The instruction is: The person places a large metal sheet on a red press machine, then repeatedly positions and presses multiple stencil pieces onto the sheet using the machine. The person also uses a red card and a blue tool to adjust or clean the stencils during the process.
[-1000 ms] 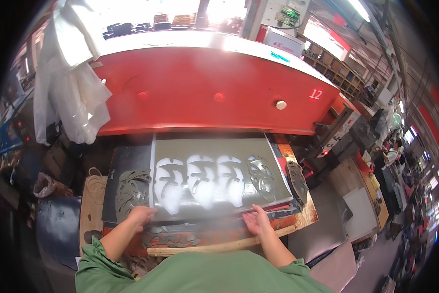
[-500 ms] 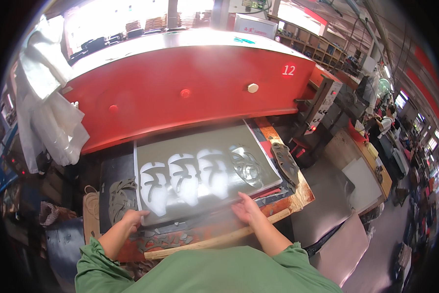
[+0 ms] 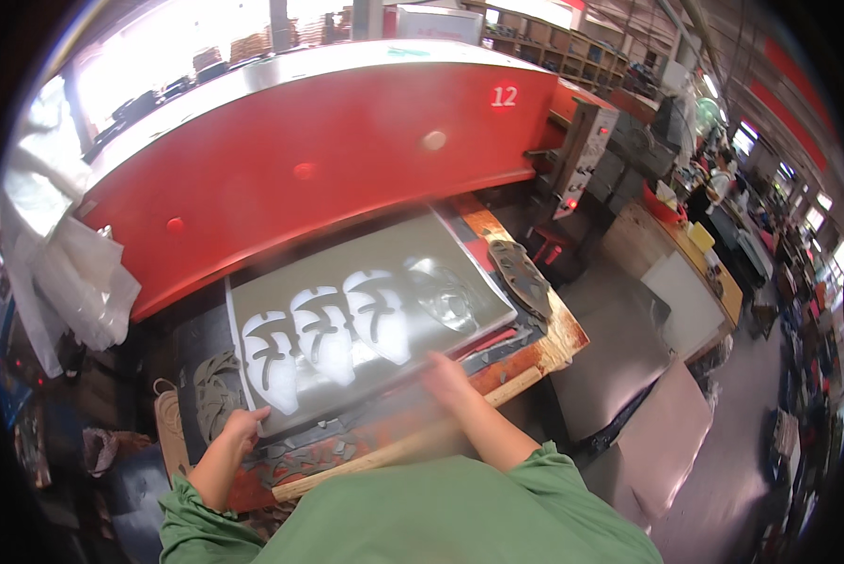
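Observation:
A grey-green sheet (image 3: 337, 274) lies on the work board under the red press, with three shoe-upper-shaped openings showing white beneath. At its right end a shiny curved outline (image 3: 450, 301), which may be a cutting die, rests on the sheet. My left hand (image 3: 242, 429) pinches the sheet's near left corner, thumb on top; its other fingers are mostly hidden. My right hand (image 3: 447, 380) is at the sheet's near edge, right of the middle, its fingers smeared by motion. Grey cut scraps (image 3: 311, 457) lie between the sheet and me.
The red press beam (image 3: 347, 155) spans the far side, with a control box (image 3: 586, 155) at its right. Grey cut-out pieces (image 3: 217, 390) lie left of the sheet, and a dark shaped piece (image 3: 521, 277) right. A wooden strip (image 3: 413, 456) edges the board near me.
The whole view has shifted and tilted. My right hand has moved along the sheet's near edge and is now blurred. The left stays at the near left corner.

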Tool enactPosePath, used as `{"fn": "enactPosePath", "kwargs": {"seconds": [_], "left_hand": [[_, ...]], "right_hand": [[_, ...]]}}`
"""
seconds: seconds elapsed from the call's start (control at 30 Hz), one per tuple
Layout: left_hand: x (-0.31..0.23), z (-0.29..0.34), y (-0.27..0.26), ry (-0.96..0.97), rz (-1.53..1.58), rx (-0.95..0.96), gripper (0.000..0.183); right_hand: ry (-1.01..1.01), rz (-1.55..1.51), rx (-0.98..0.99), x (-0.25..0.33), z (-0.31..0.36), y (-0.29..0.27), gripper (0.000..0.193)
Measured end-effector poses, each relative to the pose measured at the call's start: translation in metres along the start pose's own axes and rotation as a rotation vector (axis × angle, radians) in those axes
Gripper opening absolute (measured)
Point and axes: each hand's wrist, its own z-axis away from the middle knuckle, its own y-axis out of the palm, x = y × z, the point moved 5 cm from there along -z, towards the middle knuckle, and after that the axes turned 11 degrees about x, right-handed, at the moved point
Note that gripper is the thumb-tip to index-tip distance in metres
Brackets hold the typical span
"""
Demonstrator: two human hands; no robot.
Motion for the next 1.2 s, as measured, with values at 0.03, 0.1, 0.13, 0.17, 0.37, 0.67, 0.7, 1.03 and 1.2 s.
{"fn": "enactPosePath", "kwargs": {"seconds": [0.03,0.1,0.13,0.17,0.37,0.67,0.7,1.03,1.2], "left_hand": [[0.001,-0.003,-0.002,-0.004,-0.034,-0.008,0.031],[0.001,-0.006,-0.006,0.012,-0.07,-0.038,0.032],[0.001,-0.007,-0.007,0.014,-0.069,-0.051,0.032],[0.001,-0.006,-0.008,0.013,-0.105,-0.054,0.032],[0.0,-0.005,-0.005,0.071,0.043,0.017,0.028],[-0.003,-0.008,-0.014,0.064,-0.037,0.057,0.031],[-0.002,-0.009,-0.015,0.088,0.002,0.047,0.031],[-0.001,-0.027,-0.023,0.016,0.066,0.071,0.026],[-0.002,-0.028,-0.028,-0.038,-0.028,-0.021,0.026]], "right_hand": [[-0.014,-0.009,-0.036,-0.001,0.003,-0.001,0.021],[-0.059,0.082,-0.091,-0.002,0.006,-0.001,0.029],[-0.091,0.095,-0.106,-0.002,0.006,0.0,0.029],[-0.11,0.118,-0.127,-0.003,0.008,0.0,0.03],[-0.182,0.121,-0.135,-0.004,0.012,0.002,0.03],[-0.088,0.187,-0.096,-0.005,0.019,0.002,0.036],[-0.096,0.196,-0.095,-0.005,0.018,0.001,0.036],[-0.006,0.064,0.025,-0.007,0.001,-0.003,0.04],[-0.083,0.13,0.046,-0.01,-0.004,-0.004,0.029]]}}
